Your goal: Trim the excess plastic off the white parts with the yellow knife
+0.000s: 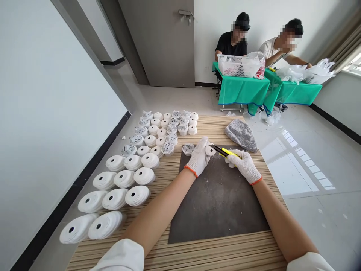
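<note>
"How much is done?"
"Left of the left hand (pixel 198 157), white pieces (pixel 115 163) stand in rows, finished or waiting unclear; that gloved hand grips one piece (pixel 210 151), apparently unfinished; a yellow cutter (pixel 225 151) points at it, clasped in the right hand (pixel 243 164)."

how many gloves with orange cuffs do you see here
2. One is on the left hand, which holds a white round piece; the other is on the right hand, which holds a yellow-and-black knife. Any others would be hidden from view.
</note>
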`<state>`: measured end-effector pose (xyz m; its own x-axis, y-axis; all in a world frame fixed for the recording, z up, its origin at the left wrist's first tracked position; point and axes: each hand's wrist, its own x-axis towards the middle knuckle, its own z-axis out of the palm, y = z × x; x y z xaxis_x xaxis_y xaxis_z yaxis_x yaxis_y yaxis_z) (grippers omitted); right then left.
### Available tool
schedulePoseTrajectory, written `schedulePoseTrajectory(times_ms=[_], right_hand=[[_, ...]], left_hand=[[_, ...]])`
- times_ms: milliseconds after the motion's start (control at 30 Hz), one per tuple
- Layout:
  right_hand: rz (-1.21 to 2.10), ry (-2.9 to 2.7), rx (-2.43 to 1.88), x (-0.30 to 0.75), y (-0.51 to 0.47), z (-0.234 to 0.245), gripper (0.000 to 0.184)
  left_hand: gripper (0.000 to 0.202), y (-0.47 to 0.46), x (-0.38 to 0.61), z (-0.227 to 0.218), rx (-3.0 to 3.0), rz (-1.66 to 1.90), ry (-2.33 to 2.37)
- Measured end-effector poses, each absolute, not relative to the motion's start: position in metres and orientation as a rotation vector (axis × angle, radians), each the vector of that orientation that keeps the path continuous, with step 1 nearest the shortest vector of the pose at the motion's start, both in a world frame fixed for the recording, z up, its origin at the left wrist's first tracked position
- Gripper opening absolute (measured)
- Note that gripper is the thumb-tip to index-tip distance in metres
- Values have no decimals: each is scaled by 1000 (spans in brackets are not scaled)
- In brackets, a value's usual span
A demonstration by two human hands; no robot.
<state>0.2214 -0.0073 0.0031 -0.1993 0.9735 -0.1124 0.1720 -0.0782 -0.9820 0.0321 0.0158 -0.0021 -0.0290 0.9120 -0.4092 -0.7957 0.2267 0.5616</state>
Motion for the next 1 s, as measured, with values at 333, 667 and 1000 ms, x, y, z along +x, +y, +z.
schedulePoseTrajectory(times_ms=[333,667,1000], right_hand=[[1332,-1461,-1301,226,-8,5,37],[1241,-1395,-1462,224,-8,5,35],[1067,-1330,-1565,217,-10,5,44]], left_hand=[[37,17,33,10,181,1346,968],[33,17,34,0,150,1470,839],[16,16,33,-5,278,1460,581]])
